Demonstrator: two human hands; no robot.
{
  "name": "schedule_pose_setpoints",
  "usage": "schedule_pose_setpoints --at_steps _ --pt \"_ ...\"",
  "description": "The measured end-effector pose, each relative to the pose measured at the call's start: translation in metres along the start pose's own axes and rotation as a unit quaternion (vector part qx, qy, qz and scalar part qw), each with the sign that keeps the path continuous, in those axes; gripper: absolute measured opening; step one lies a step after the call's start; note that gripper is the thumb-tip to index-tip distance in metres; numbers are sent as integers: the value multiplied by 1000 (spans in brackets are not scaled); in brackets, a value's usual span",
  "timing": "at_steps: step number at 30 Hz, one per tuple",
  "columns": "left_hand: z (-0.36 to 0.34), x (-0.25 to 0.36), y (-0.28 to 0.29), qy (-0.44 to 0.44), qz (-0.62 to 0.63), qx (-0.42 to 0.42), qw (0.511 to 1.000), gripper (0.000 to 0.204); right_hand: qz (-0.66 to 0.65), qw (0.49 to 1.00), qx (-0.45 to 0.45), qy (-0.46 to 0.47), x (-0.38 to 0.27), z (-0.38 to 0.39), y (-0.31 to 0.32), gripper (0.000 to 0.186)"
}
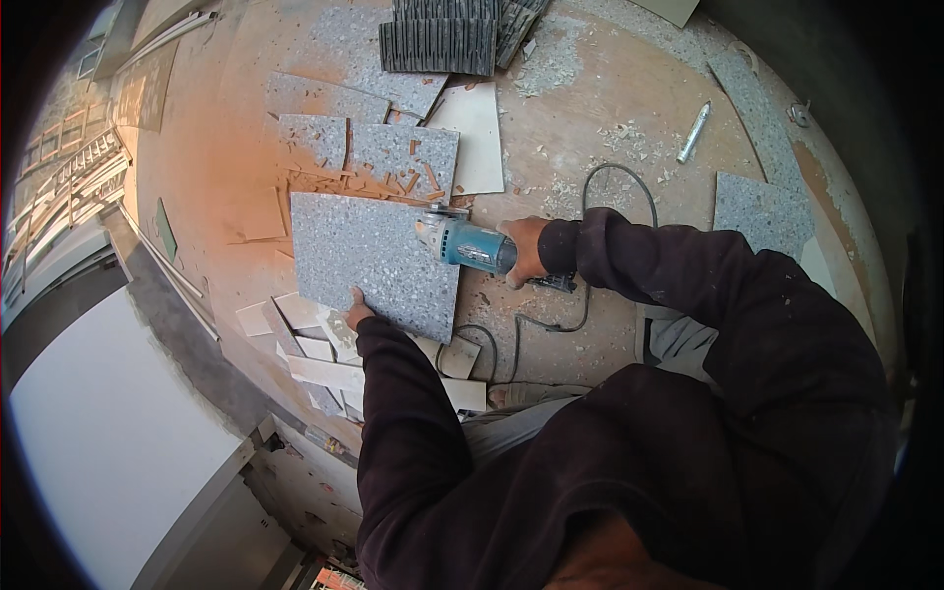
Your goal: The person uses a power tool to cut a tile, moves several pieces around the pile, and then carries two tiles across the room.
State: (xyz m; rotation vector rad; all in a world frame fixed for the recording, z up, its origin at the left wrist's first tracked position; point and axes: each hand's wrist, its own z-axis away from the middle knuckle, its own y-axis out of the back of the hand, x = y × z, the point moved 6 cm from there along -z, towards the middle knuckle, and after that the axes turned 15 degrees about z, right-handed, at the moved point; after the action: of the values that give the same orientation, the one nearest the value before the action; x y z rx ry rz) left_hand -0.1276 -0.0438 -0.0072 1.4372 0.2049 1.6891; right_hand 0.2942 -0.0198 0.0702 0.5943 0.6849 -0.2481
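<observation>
Head view: right hand [527, 248] grips labelled grinder [470, 244]; left hand [359, 312], grip unclear, touches tile [364, 246]

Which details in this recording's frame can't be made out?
All in the head view:
- Most of the left hand: its sleeve covers it.
- Part of the cord: behind the right sleeve.
- The underside of the held tile: hidden by its upper face.
- Whether the grinder touches that tile: too small to tell.
- The dark stack's far end: cut off by the top edge.
</observation>
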Motion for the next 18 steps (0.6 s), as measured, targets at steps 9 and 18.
schedule_pose_setpoints --at_steps 9,18 --pt "-3 -3 -3 -62 -34 -16 997 81 7 1000 9 -5 4 10 1 73" --pt "-12 -11 -1 2 96 -2 995 92 18 999 30 19 3 9 -4 75"
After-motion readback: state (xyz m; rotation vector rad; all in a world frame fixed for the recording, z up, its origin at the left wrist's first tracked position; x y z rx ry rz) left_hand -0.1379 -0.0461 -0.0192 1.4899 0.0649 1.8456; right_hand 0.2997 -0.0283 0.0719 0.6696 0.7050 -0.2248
